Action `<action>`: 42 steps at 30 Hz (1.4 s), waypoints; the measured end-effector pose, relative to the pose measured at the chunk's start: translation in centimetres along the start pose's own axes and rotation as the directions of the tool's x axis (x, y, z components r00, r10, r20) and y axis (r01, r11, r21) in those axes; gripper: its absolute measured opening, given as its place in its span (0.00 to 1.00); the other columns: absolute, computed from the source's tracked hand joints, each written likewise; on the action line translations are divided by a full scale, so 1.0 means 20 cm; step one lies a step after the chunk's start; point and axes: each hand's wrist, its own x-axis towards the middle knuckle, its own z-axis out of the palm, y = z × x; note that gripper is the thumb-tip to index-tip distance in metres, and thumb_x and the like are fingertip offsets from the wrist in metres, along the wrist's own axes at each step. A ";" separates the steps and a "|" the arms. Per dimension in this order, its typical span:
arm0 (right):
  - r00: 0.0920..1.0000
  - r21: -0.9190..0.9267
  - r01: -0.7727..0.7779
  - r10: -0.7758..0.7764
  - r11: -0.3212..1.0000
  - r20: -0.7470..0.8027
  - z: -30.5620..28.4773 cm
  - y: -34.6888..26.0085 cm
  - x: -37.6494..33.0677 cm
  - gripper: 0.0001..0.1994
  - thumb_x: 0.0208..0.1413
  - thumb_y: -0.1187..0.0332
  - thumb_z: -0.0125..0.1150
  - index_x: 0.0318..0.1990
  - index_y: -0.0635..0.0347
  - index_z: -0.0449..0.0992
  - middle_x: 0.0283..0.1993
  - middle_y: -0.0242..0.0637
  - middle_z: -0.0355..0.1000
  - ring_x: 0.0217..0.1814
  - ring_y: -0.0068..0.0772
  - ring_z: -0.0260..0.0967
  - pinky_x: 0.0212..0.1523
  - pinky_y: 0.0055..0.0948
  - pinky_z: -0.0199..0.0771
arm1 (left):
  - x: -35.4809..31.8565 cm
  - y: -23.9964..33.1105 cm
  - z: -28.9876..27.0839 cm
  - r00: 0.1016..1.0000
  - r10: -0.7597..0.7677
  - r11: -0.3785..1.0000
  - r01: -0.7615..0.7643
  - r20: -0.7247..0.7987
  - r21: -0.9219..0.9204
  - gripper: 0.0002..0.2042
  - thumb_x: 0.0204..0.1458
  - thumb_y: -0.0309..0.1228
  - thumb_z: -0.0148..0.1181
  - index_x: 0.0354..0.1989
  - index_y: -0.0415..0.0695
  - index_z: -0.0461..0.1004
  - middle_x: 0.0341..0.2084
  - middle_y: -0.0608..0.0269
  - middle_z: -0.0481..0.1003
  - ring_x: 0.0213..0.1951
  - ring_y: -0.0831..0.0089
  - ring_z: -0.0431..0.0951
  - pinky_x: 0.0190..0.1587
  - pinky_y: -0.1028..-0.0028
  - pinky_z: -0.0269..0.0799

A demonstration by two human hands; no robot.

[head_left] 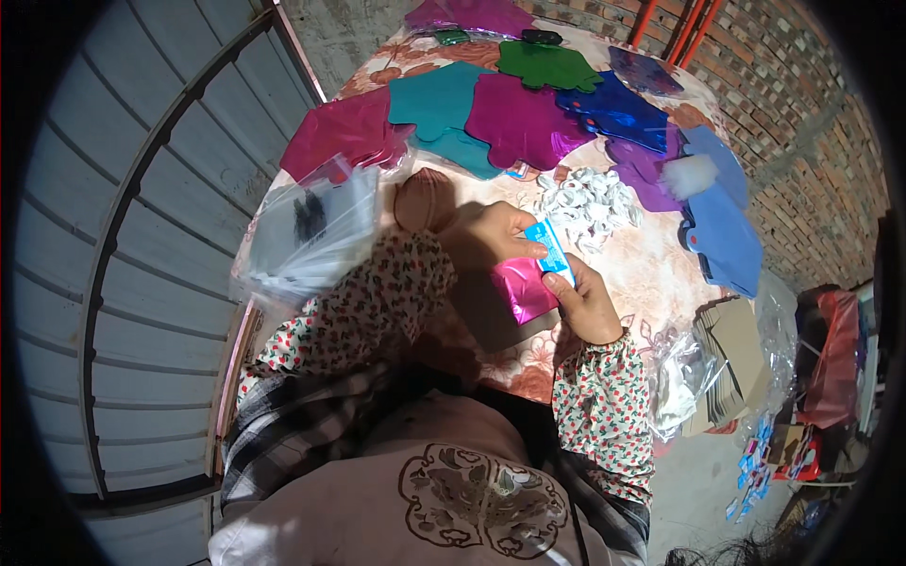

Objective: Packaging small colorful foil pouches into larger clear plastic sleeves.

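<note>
Between my two hands is a small blue and white printed card (pixel 557 257), held over the table. My left hand (pixel 497 233) pinches its upper left side between thumb and fingers. At its lower right end, my right hand (pixel 591 300) is closed on it, the thumb on top. A folded shiny pink foil piece (pixel 525 291) sits just below the card, by my right thumb. Whether the foil is joined to the card I cannot tell. Just beyond my hands lies a heap of small white curled pieces (pixel 590 209).
Stacks of flat foil shapes cover the far table: magenta (pixel 524 118), teal (pixel 439 99), green (pixel 547 66) and light blue (pixel 722 236). Clear plastic bags (pixel 316 222) lie left. Brown cardboard pieces (pixel 731 363) stand at the right edge. A corrugated metal wall (pixel 151 236) bounds the left.
</note>
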 end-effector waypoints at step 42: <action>0.938 -0.142 -0.089 0.035 0.986 -0.344 0.00 0.11 0.05 0.04 0.54 0.71 0.59 0.33 0.61 0.75 0.23 0.21 0.67 0.23 0.12 0.58 0.25 0.16 0.57 | -0.70 -0.31 0.22 0.778 0.503 0.784 -0.227 -0.376 0.578 0.15 0.45 0.27 0.60 0.43 0.39 0.70 0.43 0.56 0.69 0.49 0.57 0.69 0.51 0.63 0.64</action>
